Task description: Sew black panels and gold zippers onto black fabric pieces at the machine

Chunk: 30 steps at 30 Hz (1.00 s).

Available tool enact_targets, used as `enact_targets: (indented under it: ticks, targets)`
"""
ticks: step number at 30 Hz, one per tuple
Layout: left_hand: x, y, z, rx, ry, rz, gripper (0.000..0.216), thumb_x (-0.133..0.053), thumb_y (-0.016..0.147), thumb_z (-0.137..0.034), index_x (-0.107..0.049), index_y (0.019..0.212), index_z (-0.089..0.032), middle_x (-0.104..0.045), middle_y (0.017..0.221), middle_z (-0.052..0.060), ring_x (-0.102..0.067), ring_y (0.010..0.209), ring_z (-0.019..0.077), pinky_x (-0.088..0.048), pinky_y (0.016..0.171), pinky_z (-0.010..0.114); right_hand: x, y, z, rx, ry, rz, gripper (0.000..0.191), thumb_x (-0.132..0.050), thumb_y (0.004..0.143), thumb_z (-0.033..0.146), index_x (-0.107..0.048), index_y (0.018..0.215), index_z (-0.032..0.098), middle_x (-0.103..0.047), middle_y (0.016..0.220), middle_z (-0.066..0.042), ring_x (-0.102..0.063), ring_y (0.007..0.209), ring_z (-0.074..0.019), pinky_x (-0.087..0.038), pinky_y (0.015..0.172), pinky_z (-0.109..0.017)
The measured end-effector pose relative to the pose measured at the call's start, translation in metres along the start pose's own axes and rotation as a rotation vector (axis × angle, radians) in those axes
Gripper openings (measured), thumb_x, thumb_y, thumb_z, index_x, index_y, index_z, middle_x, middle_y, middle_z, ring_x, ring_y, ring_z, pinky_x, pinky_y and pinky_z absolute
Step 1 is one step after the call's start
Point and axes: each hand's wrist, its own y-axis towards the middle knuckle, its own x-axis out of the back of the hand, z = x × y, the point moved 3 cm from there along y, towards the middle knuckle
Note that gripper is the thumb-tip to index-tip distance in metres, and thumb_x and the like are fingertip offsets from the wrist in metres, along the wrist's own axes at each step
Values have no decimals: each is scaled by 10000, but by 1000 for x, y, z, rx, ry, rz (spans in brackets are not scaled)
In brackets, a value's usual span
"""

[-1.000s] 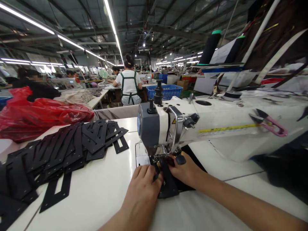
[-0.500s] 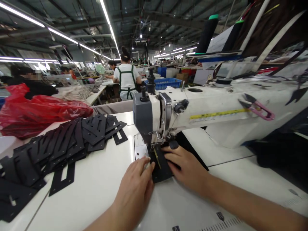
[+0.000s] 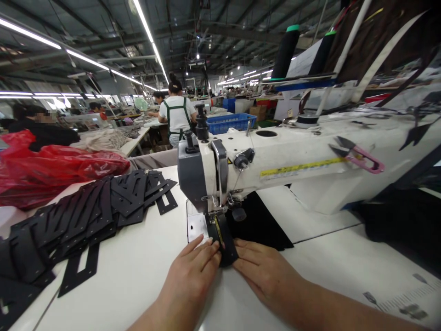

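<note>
A narrow black strip (image 3: pixel 228 252) lies below the needle area of a white and grey sewing machine (image 3: pixel 193 174). Along it runs a zipper (image 3: pixel 219 232) with gold-coloured teeth. My left hand (image 3: pixel 195 271) holds the strip's left edge near its front end, fingertips close to the metal plate (image 3: pixel 197 225). From the other side, my right hand (image 3: pixel 265 271) has its fingers on the right edge; its thumb is hidden. Behind the strip and to its right, a wider black fabric (image 3: pixel 262 223) spreads flat under the machine arm.
Many black cut frames (image 3: pixel 99 207) are heaped on the left of the table, beside a red plastic bag (image 3: pixel 62 165). Pink-handled snips (image 3: pixel 365 158) rest against the machine arm. Thread cones (image 3: pixel 285 53) stand above. A person in a white shirt (image 3: pixel 177 112) works farther back.
My right hand has drawn back from beside the presser foot to the strip's front right edge, uncovering the wider fabric. The left hand stays at the left edge. The view has shifted slightly.
</note>
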Motion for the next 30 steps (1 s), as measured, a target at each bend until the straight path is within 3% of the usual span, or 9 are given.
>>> enact_targets:
  ticks: [8,17,24,30]
  targets:
    - [-4,6,12,27,18,-10,297,-318,943,-117,-611,888,-109,-678,957,96,-653,880,190,-521,860,409,-6,7,-9,-19,-16,7,386,-292,938,136,-641,777,101,-673,842,-92,-614,867,-172,-452,918,-253]
    - [-9,14,27,67,-51,-1,286,-319,939,-136,-599,1000,-128,-651,902,93,-632,862,186,-531,814,363,-12,16,-23,-54,41,67,280,-366,873,51,-631,799,102,-650,840,-95,-587,874,-186,-473,870,-280]
    - [-2,15,28,208,-161,-24,262,-349,917,-157,-604,981,-160,-605,876,91,-586,841,212,-548,692,328,-11,13,-24,-256,-98,139,130,-514,803,131,-611,884,160,-560,1030,-107,-500,944,-254,-442,816,-439]
    - [-3,15,28,194,-155,-58,263,-348,908,-146,-610,919,-145,-601,844,97,-582,808,211,-547,673,324,-9,13,-23,-235,-95,144,138,-502,815,146,-630,853,181,-549,985,-88,-476,897,-243,-404,775,-427]
